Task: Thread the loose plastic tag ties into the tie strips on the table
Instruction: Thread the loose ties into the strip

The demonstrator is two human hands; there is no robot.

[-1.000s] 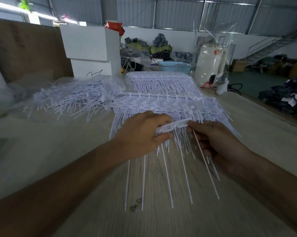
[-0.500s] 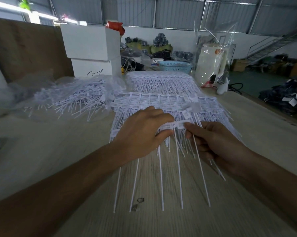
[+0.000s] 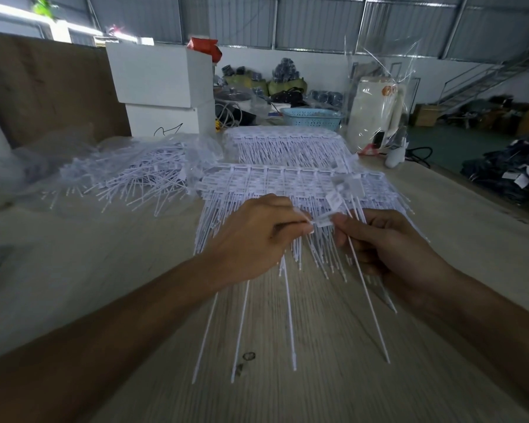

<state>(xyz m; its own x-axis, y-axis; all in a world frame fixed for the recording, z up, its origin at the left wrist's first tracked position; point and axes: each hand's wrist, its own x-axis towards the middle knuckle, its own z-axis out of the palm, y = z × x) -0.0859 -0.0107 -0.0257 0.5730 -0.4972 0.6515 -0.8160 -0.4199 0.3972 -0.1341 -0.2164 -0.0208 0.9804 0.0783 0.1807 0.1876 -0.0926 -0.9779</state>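
My left hand (image 3: 254, 239) pinches one end of a short white tie strip (image 3: 322, 220), lifted above the wooden table (image 3: 74, 270). Several long white ties hang from that strip down toward me. My right hand (image 3: 388, 248) pinches the strip's other end and also holds a single loose tie (image 3: 368, 297) that slants down to the right. Under both hands lies a wide pile of tie strips (image 3: 287, 184). A second pile of strips (image 3: 287, 145) lies behind it. A heap of loose ties (image 3: 135, 178) sits to the left, partly in clear plastic.
Two stacked white boxes (image 3: 162, 93) stand at the back left beside a brown board (image 3: 43, 87). A blue basket (image 3: 312, 119) and a white roll in clear plastic (image 3: 376, 111) stand at the back right. The table's right edge (image 3: 470, 203) drops to a green floor.
The held strip has shifted to the left and its hanging ties swung left with it. My left fingers have closed further along the strip, so less of it shows between my hands.
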